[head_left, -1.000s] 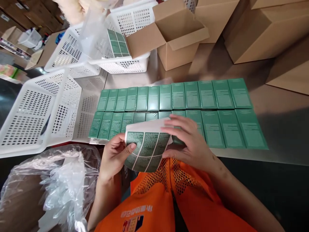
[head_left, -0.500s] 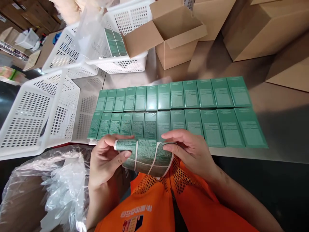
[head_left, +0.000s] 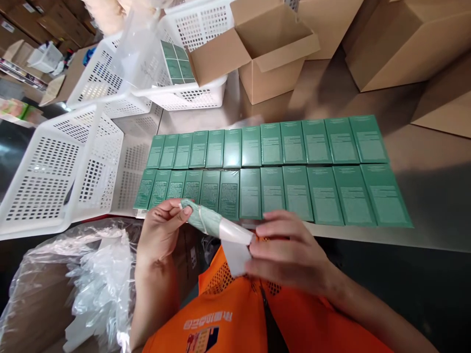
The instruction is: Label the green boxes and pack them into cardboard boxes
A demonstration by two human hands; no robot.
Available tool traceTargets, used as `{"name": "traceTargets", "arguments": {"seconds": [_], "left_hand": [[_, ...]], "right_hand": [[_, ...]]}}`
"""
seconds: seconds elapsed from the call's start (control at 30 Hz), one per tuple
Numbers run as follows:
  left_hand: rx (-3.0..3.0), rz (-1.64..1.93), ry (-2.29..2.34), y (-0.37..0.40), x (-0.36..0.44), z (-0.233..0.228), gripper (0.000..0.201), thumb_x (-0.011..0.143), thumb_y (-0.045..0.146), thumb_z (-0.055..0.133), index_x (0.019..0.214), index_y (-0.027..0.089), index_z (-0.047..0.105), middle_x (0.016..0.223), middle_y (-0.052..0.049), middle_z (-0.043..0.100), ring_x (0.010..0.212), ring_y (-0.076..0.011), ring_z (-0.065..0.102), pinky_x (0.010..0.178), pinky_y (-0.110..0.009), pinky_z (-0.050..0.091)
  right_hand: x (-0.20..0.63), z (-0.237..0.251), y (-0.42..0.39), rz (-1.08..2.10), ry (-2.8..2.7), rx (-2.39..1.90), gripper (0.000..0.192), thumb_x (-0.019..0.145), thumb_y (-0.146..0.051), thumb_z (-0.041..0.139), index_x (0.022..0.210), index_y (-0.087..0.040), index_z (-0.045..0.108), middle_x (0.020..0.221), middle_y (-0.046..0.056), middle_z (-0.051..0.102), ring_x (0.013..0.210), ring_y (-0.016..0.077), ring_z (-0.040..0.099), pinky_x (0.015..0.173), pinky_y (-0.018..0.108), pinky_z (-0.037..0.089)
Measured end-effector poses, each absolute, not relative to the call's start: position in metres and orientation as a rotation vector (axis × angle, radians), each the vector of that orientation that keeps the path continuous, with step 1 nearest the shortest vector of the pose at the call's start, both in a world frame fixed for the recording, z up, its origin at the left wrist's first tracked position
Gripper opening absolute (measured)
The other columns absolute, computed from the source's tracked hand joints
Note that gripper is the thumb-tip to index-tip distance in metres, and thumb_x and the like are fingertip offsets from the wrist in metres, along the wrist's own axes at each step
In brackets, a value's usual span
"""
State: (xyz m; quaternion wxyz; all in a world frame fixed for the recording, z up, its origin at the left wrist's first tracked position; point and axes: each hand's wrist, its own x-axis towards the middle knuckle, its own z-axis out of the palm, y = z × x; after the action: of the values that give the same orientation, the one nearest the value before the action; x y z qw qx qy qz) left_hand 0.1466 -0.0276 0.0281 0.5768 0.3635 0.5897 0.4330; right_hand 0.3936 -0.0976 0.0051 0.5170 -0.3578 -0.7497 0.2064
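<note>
While your left hand (head_left: pixel 160 230) pinches the green end of the rolled label sheet (head_left: pixel 213 226) and your right hand (head_left: pixel 285 255) grips its white end, the roll's long axis runs ten to four o'clock, just before the boxes (head_left: pixel 272 171) at twelve on the bench (head_left: pixel 423 196).

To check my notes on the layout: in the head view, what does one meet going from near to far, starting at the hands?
Left hand and right hand holding the sticker sheet → two rows of green boxes → open cardboard box.
</note>
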Motion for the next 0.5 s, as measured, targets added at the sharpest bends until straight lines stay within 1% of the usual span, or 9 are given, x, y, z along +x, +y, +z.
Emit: {"name": "traceTargets", "arguments": {"seconds": [0.07,0.17,0.23,0.3,0.33,0.4,0.47,0.5], "left_hand": [[0.819,1.069,1.428,-0.026,0.137,0.033,0.027,0.055,0.026,0.093,0.072,0.021,0.072,0.063,0.002,0.071,0.055,-0.0126,0.063,0.052,-0.023,0.053],[0.841,1.177,1.495,-0.017,0.118,0.040,0.022,0.062,0.018,0.086,0.076,0.019,0.069,0.061,0.004,0.067,0.051,-0.0089,0.058,0.048,-0.019,0.048],[0.854,1.249,1.527,-0.009,0.108,0.042,0.017,0.062,0.014,0.078,0.073,0.018,0.067,0.061,0.004,0.065,0.051,-0.0076,0.056,0.047,-0.016,0.046],[0.888,1.254,1.576,-0.004,0.108,0.041,0.009,0.060,0.016,0.071,0.063,0.018,0.063,0.056,0.003,0.062,0.048,-0.0088,0.054,0.043,-0.018,0.042],[0.935,1.188,1.601,-0.003,0.112,0.040,0.008,0.063,0.019,0.068,0.059,0.018,0.061,0.052,0.003,0.060,0.044,-0.0096,0.052,0.040,-0.019,0.039],[1.100,0.894,1.594,-0.007,0.128,0.037,0.021,0.075,0.031,0.062,0.059,0.019,0.061,0.044,0.003,0.055,0.037,-0.0104,0.045,0.036,-0.022,0.030],[1.292,0.540,1.500,-0.014,0.150,0.031,0.036,0.089,0.046,0.052,0.073,0.019,0.069,0.044,0.002,0.055,0.037,-0.0115,0.043,0.039,-0.024,0.029],[1.383,0.410,1.441,-0.018,0.161,0.028,0.041,0.092,0.052,0.049,0.083,0.018,0.071,0.047,0.002,0.057,0.040,-0.0122,0.045,0.042,-0.024,0.030]], "right_hand": [[0.402,0.011,-0.104,0.674,-1.830,-0.764,0.010,0.094,-0.031,0.066,0.096,-0.039,0.074,0.081,-0.008,0.077,0.088,0.0182,0.074,0.100,0.036,0.056],[0.420,0.020,-0.107,0.874,-1.716,-0.630,0.022,0.101,-0.033,0.053,0.099,-0.039,0.074,0.082,-0.002,0.075,0.091,0.0192,0.072,0.090,0.036,0.058],[0.431,0.025,-0.100,0.909,-1.583,-0.644,0.018,0.099,-0.035,0.057,0.097,-0.040,0.074,0.078,-0.001,0.071,0.085,0.0194,0.070,0.083,0.037,0.059],[0.436,0.028,-0.086,0.887,-1.451,-0.803,0.010,0.095,-0.035,0.065,0.094,-0.039,0.074,0.077,-0.002,0.070,0.080,0.0184,0.068,0.079,0.036,0.058],[0.437,0.028,-0.077,0.875,-1.403,-0.937,0.007,0.093,-0.034,0.068,0.092,-0.037,0.074,0.078,-0.002,0.071,0.079,0.0178,0.067,0.076,0.034,0.057],[0.435,0.026,-0.056,0.890,-1.342,-1.232,0.005,0.088,-0.033,0.073,0.085,-0.031,0.075,0.080,-0.001,0.073,0.075,0.0165,0.067,0.070,0.031,0.055],[0.431,0.019,-0.036,0.955,-1.329,-1.431,0.011,0.084,-0.035,0.075,0.081,-0.025,0.076,0.078,0.001,0.074,0.071,0.0163,0.067,0.065,0.030,0.054],[0.429,0.015,-0.029,0.992,-1.335,-1.469,0.014,0.083,-0.037,0.075,0.081,-0.023,0.076,0.077,0.002,0.074,0.070,0.0163,0.066,0.064,0.030,0.053]]}}
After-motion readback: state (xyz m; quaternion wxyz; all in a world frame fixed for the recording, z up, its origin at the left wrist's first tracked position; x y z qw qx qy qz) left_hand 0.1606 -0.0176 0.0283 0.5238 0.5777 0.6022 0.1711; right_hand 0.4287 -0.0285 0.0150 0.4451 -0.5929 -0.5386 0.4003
